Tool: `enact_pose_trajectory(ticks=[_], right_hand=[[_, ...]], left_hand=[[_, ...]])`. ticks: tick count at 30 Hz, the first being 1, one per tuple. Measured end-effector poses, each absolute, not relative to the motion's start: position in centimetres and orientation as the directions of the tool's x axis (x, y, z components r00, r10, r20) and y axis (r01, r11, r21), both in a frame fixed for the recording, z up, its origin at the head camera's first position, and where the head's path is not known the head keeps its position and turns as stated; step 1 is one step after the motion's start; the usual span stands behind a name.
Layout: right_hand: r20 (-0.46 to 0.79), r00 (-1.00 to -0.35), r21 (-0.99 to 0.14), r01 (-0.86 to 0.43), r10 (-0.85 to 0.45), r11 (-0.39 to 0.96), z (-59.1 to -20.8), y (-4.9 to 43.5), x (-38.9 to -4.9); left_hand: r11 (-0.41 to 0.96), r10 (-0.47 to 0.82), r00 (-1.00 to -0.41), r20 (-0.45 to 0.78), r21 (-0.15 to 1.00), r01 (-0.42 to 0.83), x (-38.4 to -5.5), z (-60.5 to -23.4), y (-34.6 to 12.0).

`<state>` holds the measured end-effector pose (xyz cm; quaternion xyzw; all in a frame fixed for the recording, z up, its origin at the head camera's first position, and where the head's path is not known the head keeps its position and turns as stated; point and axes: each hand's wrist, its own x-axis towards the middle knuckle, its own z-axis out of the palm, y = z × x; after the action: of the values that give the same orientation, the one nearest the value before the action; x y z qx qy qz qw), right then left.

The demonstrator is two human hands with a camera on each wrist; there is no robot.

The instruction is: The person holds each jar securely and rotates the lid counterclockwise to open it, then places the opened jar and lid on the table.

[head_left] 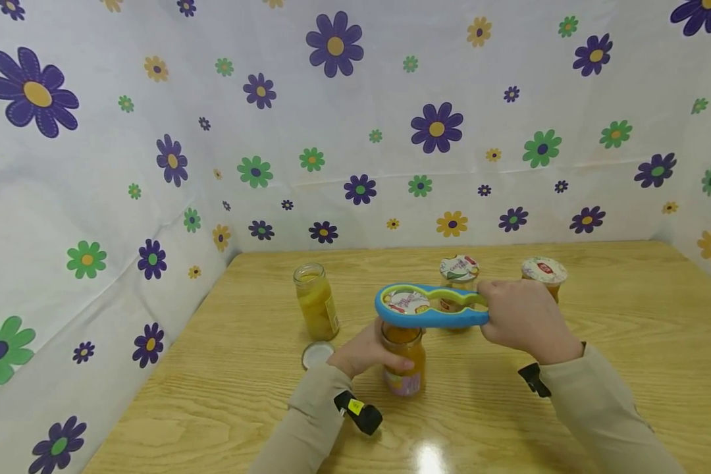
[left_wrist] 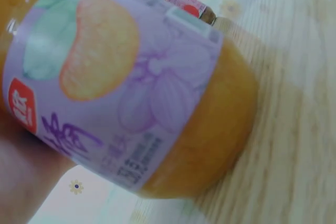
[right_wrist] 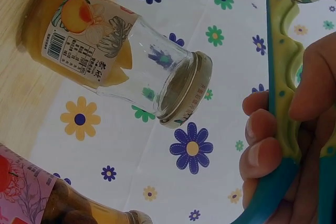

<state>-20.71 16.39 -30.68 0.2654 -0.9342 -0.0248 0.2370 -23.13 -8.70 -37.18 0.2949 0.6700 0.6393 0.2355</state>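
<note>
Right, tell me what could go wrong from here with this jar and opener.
The lid sits in the loop of the blue-and-green opener, so it might slip out if the right hand tilts it. The orange jar depends on the left hand's grip; a weak hold could let it twist or tip. The uncapped yellow jar stands close by, so a stray knock might spill it.

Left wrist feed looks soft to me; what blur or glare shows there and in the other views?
Left wrist view: the held jar is soft, its smallest label print unreadable, and the floral cloth behind looks washed out; head view: a glare spot marks the table near the bottom edge; right wrist view: the peach-label jar is sharper, barcode lines distinct.
</note>
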Motion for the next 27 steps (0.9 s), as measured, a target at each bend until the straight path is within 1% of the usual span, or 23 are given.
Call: enact_pose_trajectory(ticks=[2, 4, 7, 11, 13, 15, 19, 24, 27], right_hand=[[0.422, -0.752, 0.171, -0.483, -0.507, 0.859, -30.7, 16.3, -20.8], [0.420, -0.753, 0.171, -0.483, -0.507, 0.859, -30.7, 16.2, -20.8], [0.416, -0.762, 0.159, -0.476, -0.496, 0.865, -30.8, 16.2, -20.9], [0.368, -0.809, 0.111, -0.451, -0.458, 0.886, -30.6, 16.1, -20.9], [0.337, -0.833, 0.082, -0.438, -0.438, 0.895, -30.4, 16.3, -20.8], [0.303, -0.856, 0.040, -0.428, -0.419, 0.903, -30.1, 16.6, -20.8], [0.278, -0.875, -0.046, -0.425, -0.396, 0.904, -29.8, 17.3, -20.9], [0.252, -0.884, -0.152, -0.439, -0.394, 0.886, -29.7, 17.9, -21.0], [0.184, -0.882, -0.212, -0.467, -0.434, 0.859, -29.8, 17.9, -21.0]], left_hand=[[0.047, 0.659, -0.751, 0.035, 0.995, 0.087, -23.2, -37.2, -8.9], [0.069, 0.632, -0.774, 0.030, 0.993, 0.094, -23.4, -37.2, -9.1], [0.084, 0.608, -0.792, 0.044, 0.989, 0.119, -23.6, -37.3, -9.3], [0.089, 0.586, -0.805, 0.091, 0.980, 0.175, -24.1, -37.4, -9.3], [0.109, 0.552, -0.828, 0.098, 0.976, 0.189, -24.3, -37.3, -9.2], [0.154, 0.502, -0.861, 0.086, 0.970, 0.187, -24.4, -37.3, -9.2], [0.280, 0.379, -0.924, 0.058, 0.944, 0.174, -24.6, -37.0, -9.3], [0.415, 0.288, -0.949, 0.125, 0.877, 0.241, -24.9, -36.5, -9.9], [0.468, 0.257, -0.954, 0.154, 0.844, 0.262, -25.2, -36.4, -10.2]])
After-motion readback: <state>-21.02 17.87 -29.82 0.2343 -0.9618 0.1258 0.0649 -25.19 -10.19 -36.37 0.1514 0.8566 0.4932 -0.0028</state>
